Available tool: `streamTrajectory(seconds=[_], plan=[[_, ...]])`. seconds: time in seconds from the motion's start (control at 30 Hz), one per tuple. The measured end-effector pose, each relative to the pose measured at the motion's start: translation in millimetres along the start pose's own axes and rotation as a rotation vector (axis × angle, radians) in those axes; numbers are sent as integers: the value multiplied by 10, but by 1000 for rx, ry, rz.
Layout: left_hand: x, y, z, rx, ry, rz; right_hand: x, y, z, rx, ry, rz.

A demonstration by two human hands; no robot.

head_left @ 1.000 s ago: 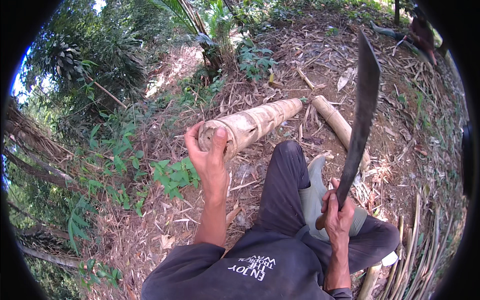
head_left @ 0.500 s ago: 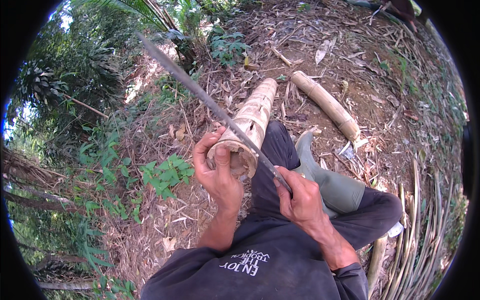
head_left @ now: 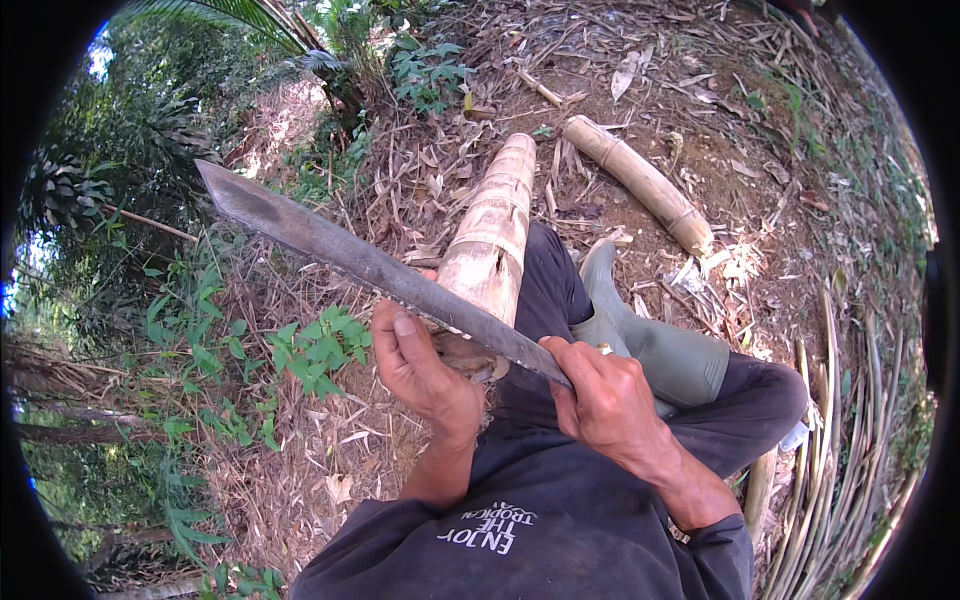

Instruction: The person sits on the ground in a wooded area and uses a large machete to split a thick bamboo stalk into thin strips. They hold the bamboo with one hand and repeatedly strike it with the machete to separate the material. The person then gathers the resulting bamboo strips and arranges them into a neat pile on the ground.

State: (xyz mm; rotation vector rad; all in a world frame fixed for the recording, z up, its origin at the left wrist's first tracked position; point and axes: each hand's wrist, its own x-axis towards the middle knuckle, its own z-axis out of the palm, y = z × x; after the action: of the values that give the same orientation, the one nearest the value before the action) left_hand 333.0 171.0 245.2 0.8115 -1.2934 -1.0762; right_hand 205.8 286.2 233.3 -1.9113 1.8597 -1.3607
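My right hand (head_left: 608, 402) is closed round the handle end of a long machete (head_left: 370, 262). Its dark blade slants up to the left, with the broad tip out over the undergrowth, and passes across the near end of a thick bamboo section (head_left: 490, 238). That pale, scraped section lies lengthwise away from me, beside my bent leg. My left hand (head_left: 425, 375) grips the section's near end, thumb up just under the blade; some of its fingers are hidden behind the blade and bamboo. The blade covers part of the open end.
A second bamboo piece (head_left: 640, 185) lies on the leaf-strewn soil at the far right. My green rubber boot (head_left: 670, 365) is to the right of the section. Long thin poles (head_left: 835, 470) lie at the right edge. A leafy plant (head_left: 318, 350) grows left of my left hand.
The machete has swung lower, its tip moving left and down, and the blade has turned to show its flat side. It covers more of the bamboo's open end. My left hand stays there.
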Motion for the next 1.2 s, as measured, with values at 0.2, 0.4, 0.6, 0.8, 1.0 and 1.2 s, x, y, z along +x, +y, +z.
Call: streamTrajectory(seconds=[0.2, 0.4, 0.6, 0.8, 1.0, 1.2], plan=[[47, -183, -14, -149, -65, 348, 49, -140, -82, 20, -10, -35], [-17, 55, 22, 0, 75, -8, 50, -14, 26, -29, -20, 7], [110, -137, 0, -48, -6, 336, 77, -199, -106, 0, -24, 4], [63, -11, 25, -55, 94, 140, 8, 156, 93, -83, -31, 75], [116, -146, -51, 20, -57, 372, 71, -186, -123, -4, -6, -52], [55, 17, -30, 20, 48, 9, 44, -26, 11, -4, -26, -25]])
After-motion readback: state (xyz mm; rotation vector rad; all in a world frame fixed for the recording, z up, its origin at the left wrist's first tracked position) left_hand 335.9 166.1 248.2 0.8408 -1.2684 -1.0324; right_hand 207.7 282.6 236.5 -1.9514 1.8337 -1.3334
